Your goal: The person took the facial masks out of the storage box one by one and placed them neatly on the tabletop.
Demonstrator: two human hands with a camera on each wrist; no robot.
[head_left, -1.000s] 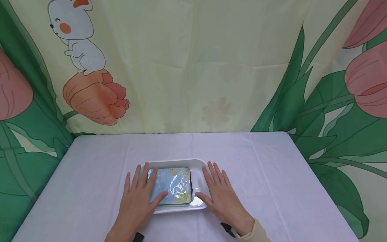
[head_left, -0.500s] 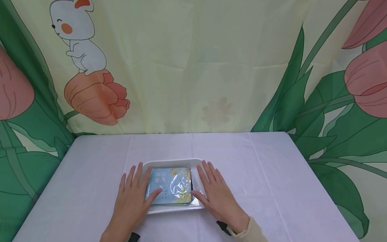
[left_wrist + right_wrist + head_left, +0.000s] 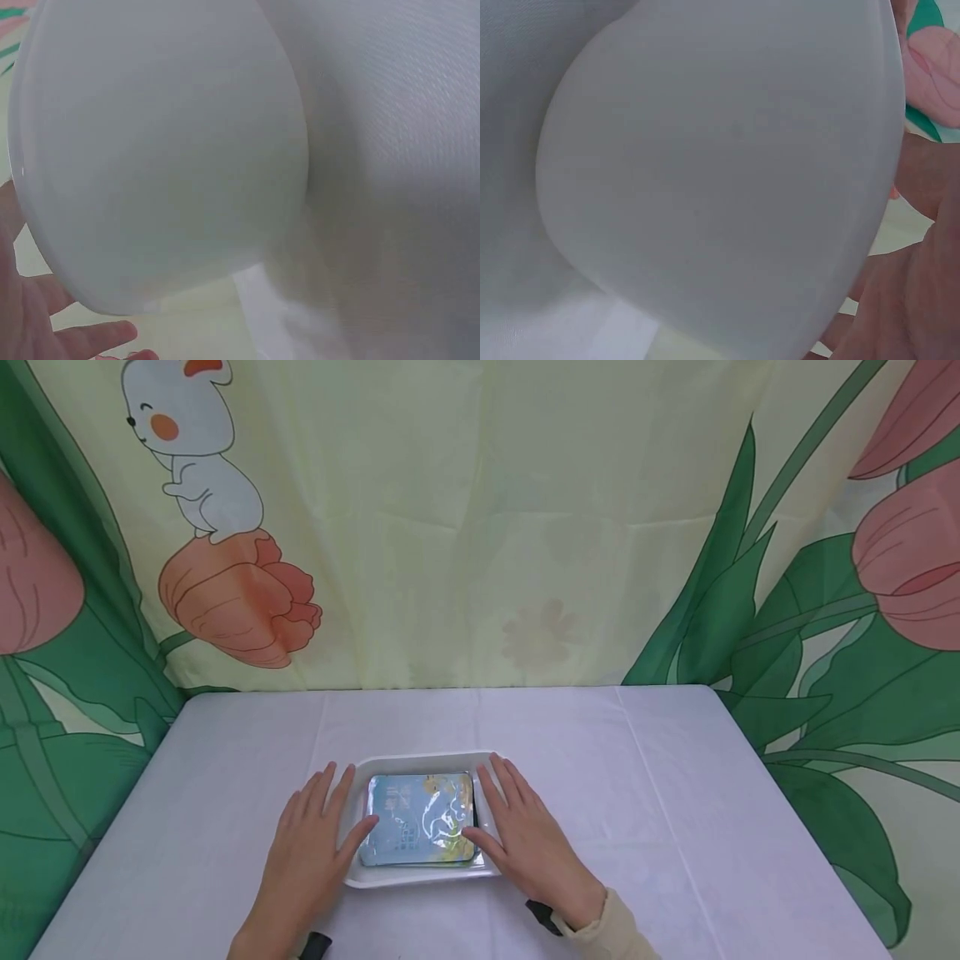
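Note:
A shallow white tray (image 3: 411, 877) with rounded corners lies on the table and holds a glossy light-blue flat packet (image 3: 420, 818) with yellowish print at its right. A dark edge at the packet's right side suggests another beneath it. My left hand (image 3: 309, 839) is at the tray's left end, fingers extended and spread, thumb tip at the packet's left edge. Over the tray's right rim lies my right hand (image 3: 531, 839), fingers straight, thumb tip at the packet's right side. In the wrist views the tray's smooth outer wall (image 3: 165, 150) fills much of the picture.
A white cloth covers the table (image 3: 637, 810). Behind it hangs a pale curtain (image 3: 480, 527) printed with a white rabbit, tulips and green leaves. Black bands (image 3: 542, 917) circle both wrists.
The left hand has slid left, off the packet's face to its left edge. The right hand has shifted slightly left, further over the tray. The packet stays in about the same place.

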